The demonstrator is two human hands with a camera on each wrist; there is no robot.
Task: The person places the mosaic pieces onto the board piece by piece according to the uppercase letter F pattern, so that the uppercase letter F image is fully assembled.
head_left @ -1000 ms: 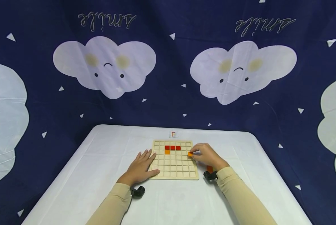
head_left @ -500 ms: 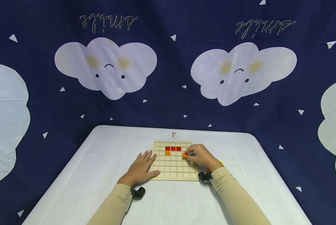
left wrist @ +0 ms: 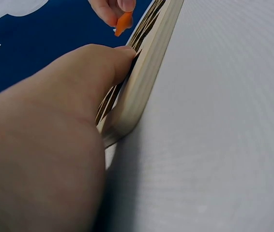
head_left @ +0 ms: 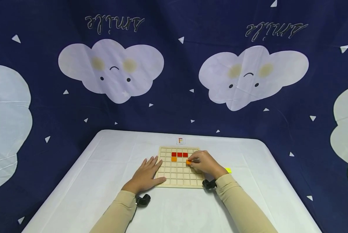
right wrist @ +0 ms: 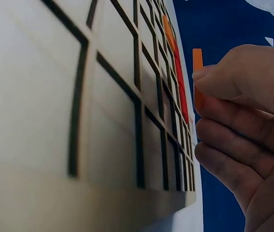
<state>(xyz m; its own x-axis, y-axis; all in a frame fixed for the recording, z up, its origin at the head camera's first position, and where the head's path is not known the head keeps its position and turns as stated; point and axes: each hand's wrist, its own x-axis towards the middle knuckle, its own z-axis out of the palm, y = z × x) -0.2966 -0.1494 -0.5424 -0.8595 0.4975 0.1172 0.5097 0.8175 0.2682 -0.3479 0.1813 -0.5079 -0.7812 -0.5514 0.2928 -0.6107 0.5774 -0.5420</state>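
A wooden grid board (head_left: 179,186) lies on the white table, with three red square tiles (head_left: 179,154) in a row and an orange tile (head_left: 174,159) just below the leftmost red one. My left hand (head_left: 146,173) rests flat with spread fingers on the board's left edge, its thumb over the near left corner. Above the board's right half, my right hand (head_left: 204,162) pinches another orange square tile (right wrist: 198,60) between thumb and index finger. In the right wrist view that tile stands on edge over the cells, and the other fingers are curled beneath.
A small printed card (head_left: 180,140) with a coloured grid pattern lies beyond the board. A yellow tile (head_left: 228,170) shows on the table right of the board, partly behind my right wrist. A dark blue cloud-print curtain (head_left: 177,71) hangs behind the table.
My right hand has carried the pinched orange tile leftward from the board's right edge, over the cells toward the middle. My left hand has stayed in place.
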